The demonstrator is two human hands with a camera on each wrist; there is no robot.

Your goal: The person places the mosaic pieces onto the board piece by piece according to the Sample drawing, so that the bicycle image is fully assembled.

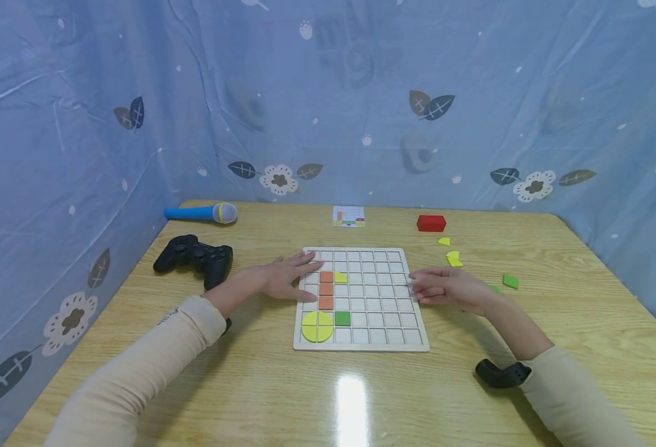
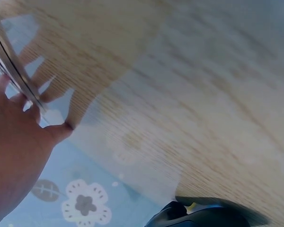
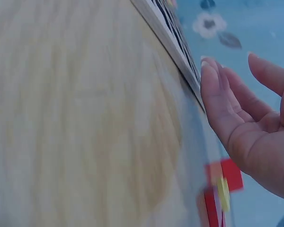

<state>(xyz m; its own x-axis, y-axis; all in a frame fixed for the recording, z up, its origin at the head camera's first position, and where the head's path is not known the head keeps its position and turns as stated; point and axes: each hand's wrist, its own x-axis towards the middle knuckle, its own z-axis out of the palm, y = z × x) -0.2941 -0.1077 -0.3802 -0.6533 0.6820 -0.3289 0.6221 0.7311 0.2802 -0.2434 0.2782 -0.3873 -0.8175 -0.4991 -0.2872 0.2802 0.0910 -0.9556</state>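
A white gridded board [image 1: 381, 305] lies on the table in the head view. On it sit a column of orange square tiles [image 1: 326, 290], a yellow quarter-round tile [image 1: 340, 277], a green square tile [image 1: 342, 318] and yellow quarters forming a circle [image 1: 317, 326]. My left hand [image 1: 280, 279] rests at the board's left edge, fingers spread over the border cells; the left wrist view has the same hand [image 2: 19, 127] against the board's side. At the right edge, my right hand [image 1: 453, 290] touches the border with its fingertips. The right wrist view shows that palm [image 3: 255, 123] holding nothing.
A black game controller [image 1: 196, 256] and blue microphone [image 1: 194, 213] lie left. Behind the board are a small pattern card [image 1: 348, 216] and a red block [image 1: 431, 223]. Loose yellow pieces [image 1: 454, 258] and green pieces [image 1: 510, 281] lie right. A blue curtain [image 1: 361, 112] borders the table.
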